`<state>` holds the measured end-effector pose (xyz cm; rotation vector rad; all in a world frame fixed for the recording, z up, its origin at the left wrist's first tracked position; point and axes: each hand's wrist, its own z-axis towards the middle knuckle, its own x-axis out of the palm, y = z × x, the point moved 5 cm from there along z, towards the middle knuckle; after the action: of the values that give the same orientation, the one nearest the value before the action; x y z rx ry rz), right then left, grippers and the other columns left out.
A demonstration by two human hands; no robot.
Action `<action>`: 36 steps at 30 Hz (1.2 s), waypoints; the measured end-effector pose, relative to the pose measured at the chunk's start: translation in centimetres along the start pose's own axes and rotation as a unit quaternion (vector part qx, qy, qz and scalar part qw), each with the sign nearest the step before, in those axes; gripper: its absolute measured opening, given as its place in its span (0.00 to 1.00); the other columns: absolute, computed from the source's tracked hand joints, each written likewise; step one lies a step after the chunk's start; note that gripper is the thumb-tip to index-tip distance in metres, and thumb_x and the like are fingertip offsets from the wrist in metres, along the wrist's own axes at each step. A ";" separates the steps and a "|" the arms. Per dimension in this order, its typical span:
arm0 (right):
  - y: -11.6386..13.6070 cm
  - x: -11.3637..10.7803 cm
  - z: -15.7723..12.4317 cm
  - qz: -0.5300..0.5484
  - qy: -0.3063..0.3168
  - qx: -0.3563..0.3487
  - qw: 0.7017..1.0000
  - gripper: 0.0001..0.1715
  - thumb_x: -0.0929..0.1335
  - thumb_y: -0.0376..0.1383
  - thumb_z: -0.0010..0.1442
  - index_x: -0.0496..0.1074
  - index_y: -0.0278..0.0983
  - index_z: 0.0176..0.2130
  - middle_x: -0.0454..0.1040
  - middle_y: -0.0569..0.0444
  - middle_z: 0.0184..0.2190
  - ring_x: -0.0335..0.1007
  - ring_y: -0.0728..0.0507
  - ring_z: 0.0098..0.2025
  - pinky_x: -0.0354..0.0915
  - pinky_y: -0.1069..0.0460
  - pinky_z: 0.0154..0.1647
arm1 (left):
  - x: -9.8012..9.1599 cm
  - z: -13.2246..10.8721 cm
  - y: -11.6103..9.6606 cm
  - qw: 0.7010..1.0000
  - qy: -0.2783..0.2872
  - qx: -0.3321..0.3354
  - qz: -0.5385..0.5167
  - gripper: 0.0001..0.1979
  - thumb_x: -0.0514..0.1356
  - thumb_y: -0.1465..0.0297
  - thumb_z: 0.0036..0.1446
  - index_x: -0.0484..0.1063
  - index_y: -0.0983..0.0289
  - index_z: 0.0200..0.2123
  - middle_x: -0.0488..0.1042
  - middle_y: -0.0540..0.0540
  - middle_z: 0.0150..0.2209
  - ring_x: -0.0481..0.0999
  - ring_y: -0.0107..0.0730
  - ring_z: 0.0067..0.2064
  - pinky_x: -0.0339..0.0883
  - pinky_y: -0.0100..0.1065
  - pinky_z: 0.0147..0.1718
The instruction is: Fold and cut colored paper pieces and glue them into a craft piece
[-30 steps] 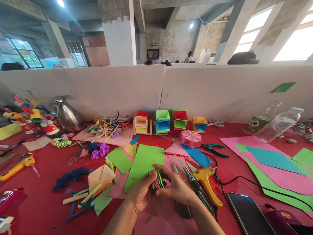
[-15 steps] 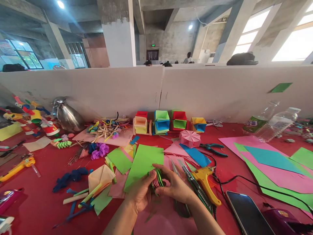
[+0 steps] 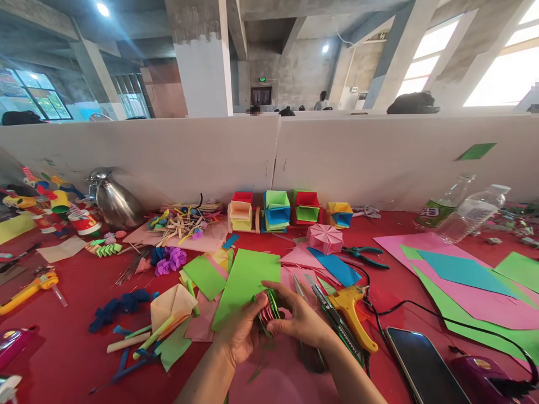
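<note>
Between both hands is a small accordion-folded paper piece, its pleats pink and green. My left hand grips it from the left, thumb over the pleats. My right hand closes on its other side, with the thumb at the lower edge and the fingers across the top. Parts of the folded piece are hidden behind the fingers. Under and beyond the hands lies a green paper sheet. Just right of my right hand are a green box cutter and a yellow glue gun.
Folded paper boxes stand along the white partition. A phone lies at the right, near the cord. Teal-handled pliers, coloured paper sheets, bottles and a steel jug sit around the red table.
The folded paper piece has turned slightly, showing more of its pink pleats. Both hands keep hold of it in nearly the same place. The camera view has shifted slightly.
</note>
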<state>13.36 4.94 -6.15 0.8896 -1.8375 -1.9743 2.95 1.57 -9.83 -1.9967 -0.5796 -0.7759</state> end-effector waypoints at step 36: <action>-0.7 0.0 0.0 -0.035 0.003 0.005 0.999 0.50 0.78 0.38 0.36 0.59 0.41 0.57 0.67 0.51 0.52 0.63 0.39 0.51 0.62 0.49 0.48 | 0.1 0.5 0.7 0.999 0.028 0.006 -0.014 0.16 0.60 0.62 0.55 0.75 0.71 0.37 0.79 0.61 0.31 0.77 0.33 0.29 0.68 0.28 0.24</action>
<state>13.48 5.04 -6.80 0.9740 -1.8383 -2.0025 3.63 1.65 -10.33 -1.9532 -0.5778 -0.8415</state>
